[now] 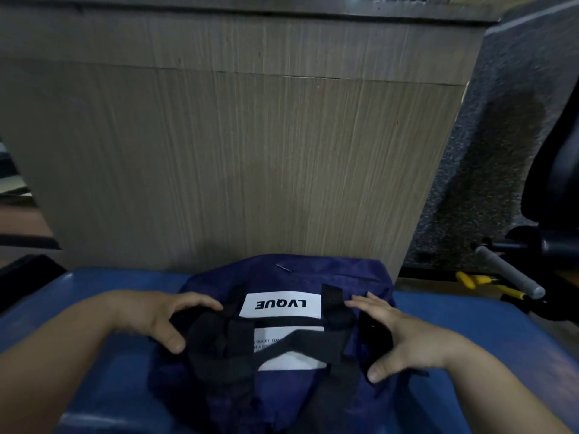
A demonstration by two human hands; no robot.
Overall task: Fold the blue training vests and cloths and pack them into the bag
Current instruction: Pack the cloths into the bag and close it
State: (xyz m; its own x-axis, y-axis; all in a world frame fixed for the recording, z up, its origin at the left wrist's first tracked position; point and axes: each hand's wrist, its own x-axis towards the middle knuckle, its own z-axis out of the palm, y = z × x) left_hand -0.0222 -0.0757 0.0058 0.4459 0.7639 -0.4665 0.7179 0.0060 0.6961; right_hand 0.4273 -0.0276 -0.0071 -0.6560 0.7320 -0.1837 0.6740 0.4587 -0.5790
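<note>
The dark navy fabric bag (282, 394) lies flat on a smooth blue tabletop (470, 339), directly in front of the person, its far edge close to the base of a tall wood-grain panel (235, 151). Its white rectangular label (281, 304) reads upside down from here, so the top of the lettering points toward the person. The near end runs out of view, so the long axis cannot be told. Black webbing straps (219, 346) lie crumpled across its upper face. The left hand (150, 317) rests on the bag's left side, fingers spread and relaxed, tips touching a strap. The right hand (407, 336) mirrors it on the right side, fingers straight, thumb pressed on the fabric. Beyond the table's right edge lie a yellow-handled tool (488, 285) and a grey cylindrical bar (507, 274), near a black office chair (554, 183).
</note>
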